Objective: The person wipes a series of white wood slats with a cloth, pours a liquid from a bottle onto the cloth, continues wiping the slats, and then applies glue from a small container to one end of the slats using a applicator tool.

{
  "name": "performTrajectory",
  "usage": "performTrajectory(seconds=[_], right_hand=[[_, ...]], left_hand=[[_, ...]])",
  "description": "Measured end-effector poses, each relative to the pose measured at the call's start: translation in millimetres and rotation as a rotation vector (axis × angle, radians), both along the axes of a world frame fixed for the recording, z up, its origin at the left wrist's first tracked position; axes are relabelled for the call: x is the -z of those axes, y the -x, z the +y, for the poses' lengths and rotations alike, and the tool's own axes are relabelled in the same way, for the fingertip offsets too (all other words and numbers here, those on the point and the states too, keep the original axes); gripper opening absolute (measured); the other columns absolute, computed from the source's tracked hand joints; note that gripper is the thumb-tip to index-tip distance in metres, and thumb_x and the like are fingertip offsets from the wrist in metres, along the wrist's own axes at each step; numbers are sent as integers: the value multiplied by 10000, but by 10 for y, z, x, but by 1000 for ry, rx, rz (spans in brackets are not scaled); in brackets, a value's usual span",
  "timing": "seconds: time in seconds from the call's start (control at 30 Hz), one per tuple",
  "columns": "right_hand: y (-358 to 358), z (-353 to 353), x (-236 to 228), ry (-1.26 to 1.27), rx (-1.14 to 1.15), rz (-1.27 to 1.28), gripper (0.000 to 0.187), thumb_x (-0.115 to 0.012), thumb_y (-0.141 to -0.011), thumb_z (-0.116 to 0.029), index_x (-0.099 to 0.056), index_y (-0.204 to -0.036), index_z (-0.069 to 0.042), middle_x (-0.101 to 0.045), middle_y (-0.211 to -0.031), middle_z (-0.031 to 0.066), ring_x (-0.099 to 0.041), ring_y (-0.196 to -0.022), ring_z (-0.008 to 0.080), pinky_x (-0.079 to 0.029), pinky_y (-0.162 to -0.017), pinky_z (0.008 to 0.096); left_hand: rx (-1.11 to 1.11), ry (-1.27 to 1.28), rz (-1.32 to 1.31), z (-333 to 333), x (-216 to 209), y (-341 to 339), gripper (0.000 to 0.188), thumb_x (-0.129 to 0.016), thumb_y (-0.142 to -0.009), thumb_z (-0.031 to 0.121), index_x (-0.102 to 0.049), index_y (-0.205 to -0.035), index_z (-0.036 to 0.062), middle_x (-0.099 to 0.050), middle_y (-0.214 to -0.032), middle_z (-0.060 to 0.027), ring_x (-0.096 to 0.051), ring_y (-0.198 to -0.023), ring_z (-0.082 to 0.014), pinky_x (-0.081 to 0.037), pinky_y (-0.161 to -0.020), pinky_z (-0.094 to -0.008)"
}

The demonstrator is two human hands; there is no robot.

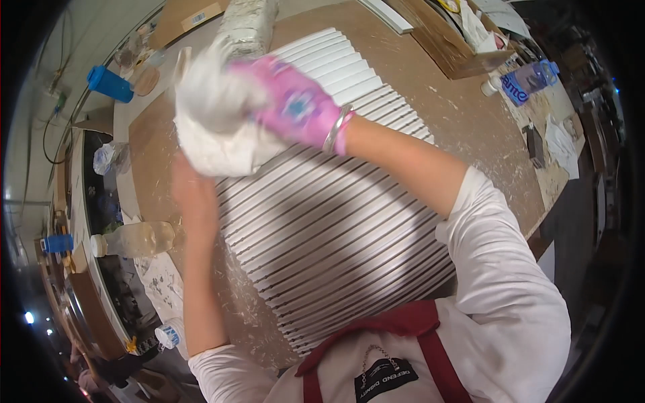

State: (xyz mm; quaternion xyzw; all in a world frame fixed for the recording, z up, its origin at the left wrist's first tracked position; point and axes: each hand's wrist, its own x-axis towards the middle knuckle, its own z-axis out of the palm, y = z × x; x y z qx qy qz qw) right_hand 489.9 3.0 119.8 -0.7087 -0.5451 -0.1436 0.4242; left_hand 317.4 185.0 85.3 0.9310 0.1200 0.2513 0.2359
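A wide row of long white strips (316, 195) lies side by side on a brown board, with dark gaps between many of them. My right hand (295, 104), in a pink patterned glove with a silver bangle at the wrist, grips a bunched white cloth (225, 144) above the far left part of the row. Motion smears the cloth's upper part. Bare and blurred, my left hand (190, 181) is at the cloth's lower left edge, beside the strips' left ends. Its fingers are smeared and partly hidden by the cloth.
A whitish wrapped block (248, 27) stands beyond the cloth. On the left are a blue cup (111, 84) and a bottle of pale liquid (138, 239) lying down. At the right lie a clear-blue bottle (527, 80) and a crumpled paper (561, 144). A wooden box (463, 57) sits far right.
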Motion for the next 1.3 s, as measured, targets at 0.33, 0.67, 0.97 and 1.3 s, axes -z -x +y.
performTrajectory(seconds=[0.33, 0.67, 0.97, 1.3], right_hand=[[-1021, -1757, 382, 687, 408, 265, 399, -628, -855, -305, -595, -1220, -148, -618, -1173, 131, -560, -1134, 263, -442, -979, 376], [-360, -1611, 493, 699, 450, -408, 586, -441, -942, -456, -406, -1391, -80, -357, -1452, 173, -303, -1356, 355, -246, -1115, 461], [-499, -1379, 840, 773, 345, -192, 624, -401, -954, -507, -359, -1431, -107, -325, -1480, 180, -284, -1375, 349, -200, -1126, 469], [-797, -728, 632, 685, 350, -354, 649, -369, -957, -531, -314, -1453, -117, -310, -1498, 145, -279, -1386, 318, -221, -1121, 468]], left_hand=[[-98, -194, 512, -186, 411, -14, 605, -418, -956, 421, -296, -1465, 118, -216, -1558, -81, -195, -1427, -290, -140, -1123, -544], [-120, -148, 555, -144, 409, 24, 629, -427, -954, 453, -307, -1465, 106, -203, -1560, -99, -167, -1438, -295, -122, -1144, -530], [-146, -158, 582, -132, 424, -132, 643, -424, -950, 453, -273, -1483, 125, -182, -1569, -82, -150, -1444, -289, -109, -1139, -551], [-147, -288, 223, 646, 417, -819, 607, -417, -944, 488, -348, -1453, 164, -248, -1545, -100, -246, -1402, -342, -208, -1097, -582]])
